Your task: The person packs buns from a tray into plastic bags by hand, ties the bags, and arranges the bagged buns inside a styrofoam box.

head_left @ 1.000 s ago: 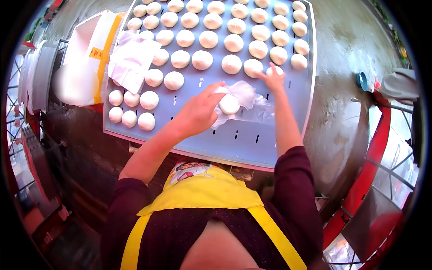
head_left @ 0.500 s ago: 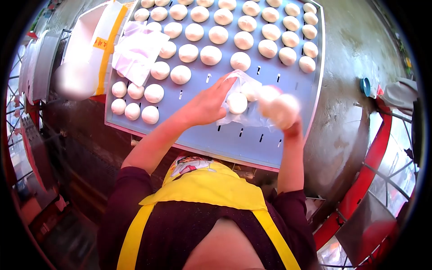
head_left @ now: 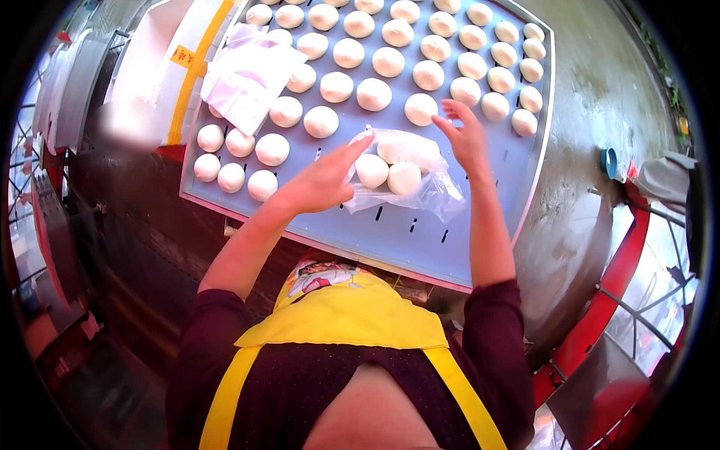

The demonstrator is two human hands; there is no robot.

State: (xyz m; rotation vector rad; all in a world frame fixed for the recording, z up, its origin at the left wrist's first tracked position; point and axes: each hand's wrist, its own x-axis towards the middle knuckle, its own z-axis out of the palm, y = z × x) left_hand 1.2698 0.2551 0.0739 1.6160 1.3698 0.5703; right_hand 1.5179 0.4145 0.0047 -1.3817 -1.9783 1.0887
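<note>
A clear plastic bag (head_left: pixel 442 196) with several white round buns inside lies on the blue slotted tray (head_left: pixel 360 238). My left hand (head_left: pixel 324 174) is at the bag's left edge, its fingers closed on the plastic near the opening. To the right and above the bag, my right hand (head_left: pixel 463 133) is empty with its fingers apart, close to a white bun (head_left: pixel 421 109) in the nearest row. Rows of similar buns cover the far part of the tray.
A stack of white bags (head_left: pixel 247 79) lies on the tray's left side, over some buns. Beside it stands a white foam box (head_left: pixel 161 75) with yellow tape. More buns (head_left: pixel 240 142) sit at the near left. A blue bowl (head_left: pixel 609 163) is off to the right.
My right hand took buns from the near row, brought them to the bag and released them. It has moved back up, empty. The bag holds more buns; my left hand stays at its edge.
</note>
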